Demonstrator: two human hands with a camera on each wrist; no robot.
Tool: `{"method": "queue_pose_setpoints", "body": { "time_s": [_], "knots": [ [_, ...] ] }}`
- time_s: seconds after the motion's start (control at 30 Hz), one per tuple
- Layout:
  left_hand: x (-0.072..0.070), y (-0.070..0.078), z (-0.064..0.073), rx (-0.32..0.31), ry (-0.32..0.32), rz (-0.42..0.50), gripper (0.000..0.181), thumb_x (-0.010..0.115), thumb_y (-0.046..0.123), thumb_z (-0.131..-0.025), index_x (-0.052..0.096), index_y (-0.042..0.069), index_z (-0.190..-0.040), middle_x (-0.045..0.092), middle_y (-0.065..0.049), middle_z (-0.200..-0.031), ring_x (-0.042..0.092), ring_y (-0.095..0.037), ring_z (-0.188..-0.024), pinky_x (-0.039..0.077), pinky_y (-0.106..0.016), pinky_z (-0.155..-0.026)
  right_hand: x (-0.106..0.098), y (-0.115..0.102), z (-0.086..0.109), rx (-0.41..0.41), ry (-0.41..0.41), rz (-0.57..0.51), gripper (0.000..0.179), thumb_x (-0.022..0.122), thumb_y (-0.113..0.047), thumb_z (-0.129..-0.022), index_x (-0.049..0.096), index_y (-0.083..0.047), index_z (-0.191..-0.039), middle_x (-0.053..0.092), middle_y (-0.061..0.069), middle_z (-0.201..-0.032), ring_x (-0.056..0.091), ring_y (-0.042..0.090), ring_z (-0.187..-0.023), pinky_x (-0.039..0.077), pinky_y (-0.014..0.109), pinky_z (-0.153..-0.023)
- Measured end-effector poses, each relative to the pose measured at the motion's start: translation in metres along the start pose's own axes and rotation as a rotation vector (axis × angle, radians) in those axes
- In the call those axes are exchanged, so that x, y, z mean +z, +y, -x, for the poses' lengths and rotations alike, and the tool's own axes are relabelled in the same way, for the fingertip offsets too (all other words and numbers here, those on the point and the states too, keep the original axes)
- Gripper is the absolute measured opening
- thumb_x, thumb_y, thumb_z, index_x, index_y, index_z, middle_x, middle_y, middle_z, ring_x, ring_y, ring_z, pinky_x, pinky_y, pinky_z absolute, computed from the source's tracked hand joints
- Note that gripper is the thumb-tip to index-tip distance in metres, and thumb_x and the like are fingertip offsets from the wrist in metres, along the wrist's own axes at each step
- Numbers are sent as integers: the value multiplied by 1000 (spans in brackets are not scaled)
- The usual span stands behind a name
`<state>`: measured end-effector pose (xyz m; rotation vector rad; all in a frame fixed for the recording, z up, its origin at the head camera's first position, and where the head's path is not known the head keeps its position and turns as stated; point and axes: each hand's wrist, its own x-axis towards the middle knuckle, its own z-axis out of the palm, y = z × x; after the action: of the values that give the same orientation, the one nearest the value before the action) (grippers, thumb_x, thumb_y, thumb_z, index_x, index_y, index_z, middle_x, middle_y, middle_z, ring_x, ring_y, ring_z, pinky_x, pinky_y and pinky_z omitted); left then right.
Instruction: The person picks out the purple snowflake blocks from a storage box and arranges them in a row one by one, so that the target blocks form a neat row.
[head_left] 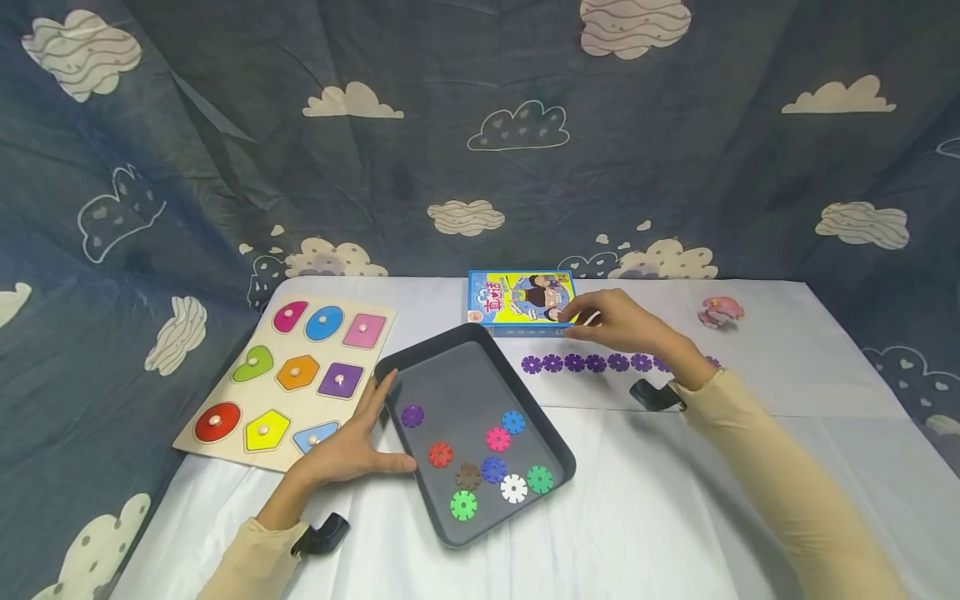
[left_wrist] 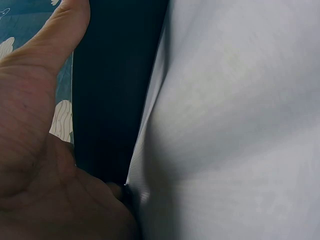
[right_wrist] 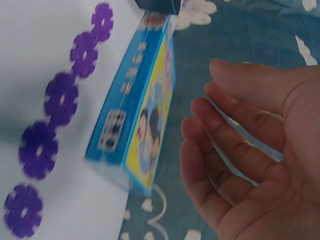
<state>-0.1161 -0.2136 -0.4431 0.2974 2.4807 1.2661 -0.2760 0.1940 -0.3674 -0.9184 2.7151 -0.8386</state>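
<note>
My left hand (head_left: 348, 450) rests against the left side of a dark grey tray (head_left: 450, 375), thumb and fingers spread along its edge. Inside the tray lie several notched plastic discs, among them a purple disc (head_left: 412, 416), a red disc (head_left: 440, 454) and a white disc (head_left: 513, 488). My right hand (head_left: 618, 321) hovers by the right end of a blue and yellow box (head_left: 517, 298). In the right wrist view its fingers are loosely bent, hold nothing and stand apart from the box (right_wrist: 130, 100). Purple discs (head_left: 574, 362) form a row in front of the box, partly hidden by my right wrist.
A wooden board with coloured knobbed shapes (head_left: 258, 367) lies left of the tray. Towards the back right of the white-covered table (head_left: 637, 517) sits a small pink toy (head_left: 722, 311). A dark cloth with clouds (head_left: 420, 183) hangs behind the table.
</note>
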Motion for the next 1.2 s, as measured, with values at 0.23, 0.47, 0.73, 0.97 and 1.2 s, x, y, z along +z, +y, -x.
{"method": "queue_pose_setpoints", "body": {
  "time_s": [0.23,0.47,0.73,0.97,1.2],
  "knots": [
    [1,-1,0,0,6,-11,129,89,43,-72,-3,32,-162,-19,-21,-165,-8,-47,-153,18,-76,-113,10,-20,-21,-71,-126,-10,24,76,-14,-89,73,-2,-110,74,7,-103,68,20,-92,60,36,-85],
    [1,-1,0,-8,1,-15,129,88,44,-72,-3,32,-162,-20,-21,-165,-8,-47,-153,18,-76,-113,17,-40,-41,-143,-190,-21,26,78,-14,-88,73,-1,-110,73,11,-107,69,21,-94,60,36,-86],
    [2,-3,-1,-12,10,-23,128,88,44,-72,-3,34,-162,-20,-21,-165,-9,-47,-153,16,-77,-113,44,-66,-62,-122,-369,-280,30,80,-10,-85,71,1,-111,70,21,-114,69,20,-94,58,30,-83],
    [2,-2,-2,-30,8,-12,127,87,46,-72,-3,36,-161,-22,-18,-165,-10,-45,-153,13,-76,-114,72,-93,-75,-95,-496,-318,33,79,-7,-85,69,4,-115,69,20,-118,67,19,-93,55,22,-79],
    [0,-2,-2,-36,2,-17,127,86,47,-73,-4,34,-161,-23,-18,-165,-9,-47,-153,13,-76,-114,91,-108,-87,-98,-557,-258,28,78,-5,-85,72,-1,-112,70,13,-114,63,15,-90,52,21,-75]
  ]
}}
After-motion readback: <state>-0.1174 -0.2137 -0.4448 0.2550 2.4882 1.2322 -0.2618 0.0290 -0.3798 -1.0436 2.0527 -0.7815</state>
